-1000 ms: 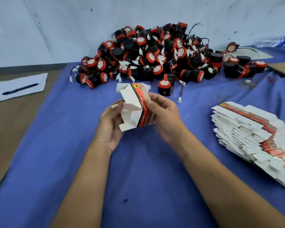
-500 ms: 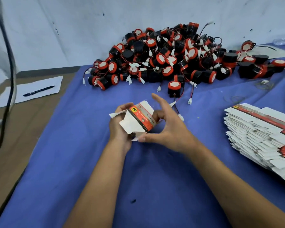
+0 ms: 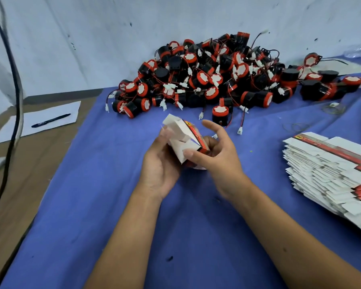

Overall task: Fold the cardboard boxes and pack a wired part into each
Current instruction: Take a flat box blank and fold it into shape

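Head view: a box [image 3: 186,142] is gripped by the left hand [image 3: 161,163] and pinched by the right hand [image 3: 217,157]; parts [image 3: 217,80] are heaped at the table's far edge; flat boxes [image 3: 331,174] are stacked at its right edge.

My left hand [image 3: 161,161] cups the box [image 3: 186,140] from below, fingers curled round it. My right hand [image 3: 219,153] pinches its near corner — index finger raised, forearms converging.
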The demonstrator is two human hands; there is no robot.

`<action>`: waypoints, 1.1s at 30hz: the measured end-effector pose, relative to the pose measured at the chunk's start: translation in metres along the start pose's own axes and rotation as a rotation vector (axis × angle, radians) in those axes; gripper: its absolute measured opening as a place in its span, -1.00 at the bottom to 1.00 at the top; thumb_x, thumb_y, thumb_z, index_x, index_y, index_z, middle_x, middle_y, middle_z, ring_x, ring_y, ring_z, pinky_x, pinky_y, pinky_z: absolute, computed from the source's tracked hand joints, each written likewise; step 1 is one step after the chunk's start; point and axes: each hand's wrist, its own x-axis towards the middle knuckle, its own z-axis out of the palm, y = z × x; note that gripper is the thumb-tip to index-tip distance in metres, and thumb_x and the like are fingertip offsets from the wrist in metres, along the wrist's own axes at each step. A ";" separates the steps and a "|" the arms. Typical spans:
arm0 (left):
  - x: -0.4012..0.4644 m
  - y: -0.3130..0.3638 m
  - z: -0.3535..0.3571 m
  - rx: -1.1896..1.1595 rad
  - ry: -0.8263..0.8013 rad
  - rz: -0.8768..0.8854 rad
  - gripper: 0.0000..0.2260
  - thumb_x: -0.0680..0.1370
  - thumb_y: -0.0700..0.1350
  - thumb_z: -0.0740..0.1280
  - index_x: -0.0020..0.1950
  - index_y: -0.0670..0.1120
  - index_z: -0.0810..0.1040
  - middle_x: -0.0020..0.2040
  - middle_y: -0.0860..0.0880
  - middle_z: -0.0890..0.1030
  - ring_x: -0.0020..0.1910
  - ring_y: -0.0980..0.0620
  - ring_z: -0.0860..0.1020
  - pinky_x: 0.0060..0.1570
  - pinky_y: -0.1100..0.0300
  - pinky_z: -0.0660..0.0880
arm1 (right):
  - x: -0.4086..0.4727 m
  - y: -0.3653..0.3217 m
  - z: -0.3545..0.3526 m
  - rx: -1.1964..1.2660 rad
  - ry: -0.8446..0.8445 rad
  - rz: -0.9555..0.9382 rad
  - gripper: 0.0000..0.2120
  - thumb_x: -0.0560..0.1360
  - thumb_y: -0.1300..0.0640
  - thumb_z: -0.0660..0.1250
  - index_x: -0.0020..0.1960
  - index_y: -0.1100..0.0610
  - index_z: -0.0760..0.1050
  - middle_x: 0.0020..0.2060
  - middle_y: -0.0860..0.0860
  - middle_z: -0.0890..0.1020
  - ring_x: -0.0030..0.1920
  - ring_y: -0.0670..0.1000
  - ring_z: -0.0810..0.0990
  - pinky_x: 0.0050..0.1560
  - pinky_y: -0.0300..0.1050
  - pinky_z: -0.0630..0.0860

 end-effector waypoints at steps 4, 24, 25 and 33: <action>-0.006 -0.004 0.005 -0.016 -0.041 -0.040 -0.04 0.31 0.19 0.63 0.56 -0.23 0.35 0.24 -0.26 0.59 0.24 -0.24 0.57 0.33 -0.15 0.49 | 0.003 -0.003 0.000 0.166 -0.115 0.058 -0.18 0.26 0.11 0.61 0.45 0.04 0.37 -0.16 0.04 0.69 0.01 0.09 0.69 0.13 0.03 0.62; -0.005 0.004 0.006 -0.002 0.072 0.097 -0.54 0.51 0.29 0.33 0.09 -0.09 0.64 0.01 -0.14 0.67 -0.03 -0.16 0.66 -0.10 -0.05 0.63 | -0.005 0.004 0.003 -0.210 -0.103 -0.034 -0.41 0.44 0.19 0.49 0.42 -0.06 0.42 -0.12 0.11 0.64 -0.04 0.03 0.64 0.13 -0.08 0.58; -0.004 0.005 0.004 0.053 0.090 0.100 -0.51 0.49 0.29 0.36 0.12 -0.11 0.62 0.02 -0.15 0.68 -0.03 -0.17 0.66 -0.10 -0.07 0.64 | -0.006 0.005 0.004 -0.266 -0.118 -0.068 -0.43 0.45 0.19 0.50 0.39 -0.07 0.45 -0.13 0.01 0.66 -0.04 -0.02 0.64 0.07 -0.13 0.58; -0.005 -0.004 0.015 0.286 0.172 0.238 -0.60 0.65 0.12 0.23 0.27 -0.16 0.56 0.20 -0.13 0.70 0.08 -0.16 0.68 -0.04 -0.11 0.62 | -0.008 0.000 0.010 -0.099 -0.139 -0.011 -0.50 0.47 0.13 0.50 0.34 0.05 0.39 0.13 0.08 0.69 0.21 0.13 0.64 0.22 0.09 0.60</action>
